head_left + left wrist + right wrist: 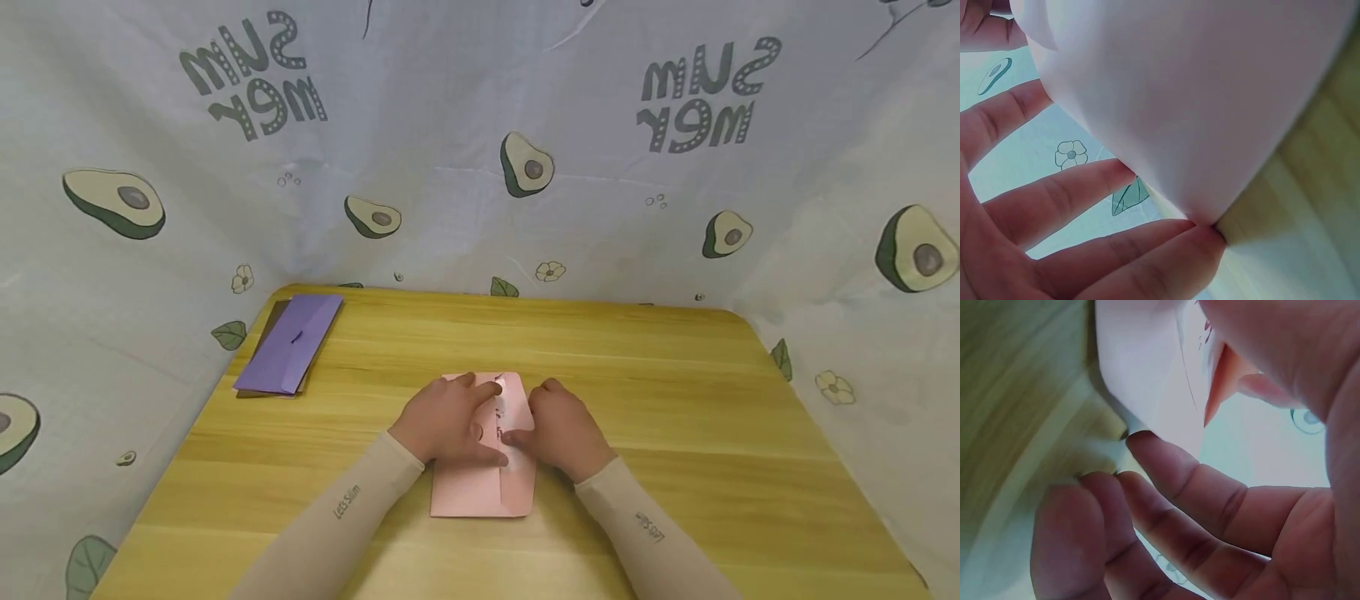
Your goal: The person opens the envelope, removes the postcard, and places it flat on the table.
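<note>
A pink envelope (465, 493) lies on the wooden table with its flap side toward the right. A whitish strip (513, 406) with dark lettering shows along the opening. My left hand (447, 422) rests across the envelope's left part with fingers spread, index finger and thumb reaching to the opening. In the left wrist view, several fingertips (1124, 169) touch the paper's edge. My right hand (564, 427) holds the right edge, thumb on top and the other fingers curled at the side. The right wrist view shows its index fingertip (1147, 447) against the pale paper's corner.
At the table's back left lies a purple envelope (300, 337) with a small dark mark on it, on top of a brown one (276, 313). The yellowish wooden table (637, 350) has a white cloth (450, 100) with avocado prints hanging behind it and at both sides.
</note>
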Motion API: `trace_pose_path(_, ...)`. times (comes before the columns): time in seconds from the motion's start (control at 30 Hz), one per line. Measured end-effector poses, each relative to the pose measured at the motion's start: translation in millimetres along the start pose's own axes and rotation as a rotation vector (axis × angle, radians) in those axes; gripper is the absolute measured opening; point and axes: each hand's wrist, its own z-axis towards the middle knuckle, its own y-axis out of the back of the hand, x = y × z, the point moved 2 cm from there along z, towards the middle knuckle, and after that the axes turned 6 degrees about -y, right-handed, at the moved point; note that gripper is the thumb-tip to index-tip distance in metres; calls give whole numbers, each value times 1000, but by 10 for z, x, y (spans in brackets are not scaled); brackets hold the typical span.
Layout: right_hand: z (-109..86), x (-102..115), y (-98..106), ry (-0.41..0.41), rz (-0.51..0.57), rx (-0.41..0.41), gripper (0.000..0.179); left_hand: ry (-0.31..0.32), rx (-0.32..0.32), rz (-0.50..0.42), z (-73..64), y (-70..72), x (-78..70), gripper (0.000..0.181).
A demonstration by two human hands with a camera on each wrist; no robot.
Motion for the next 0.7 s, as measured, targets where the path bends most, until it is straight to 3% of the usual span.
trace_pose_path(0.37,18,-60,75,-17,72,33,28,12,4,15,6,-13,-19,97)
trace_pose_path(0.7,2,-54,95,10,75,33,22,14,8,13,1,-16,-35,97)
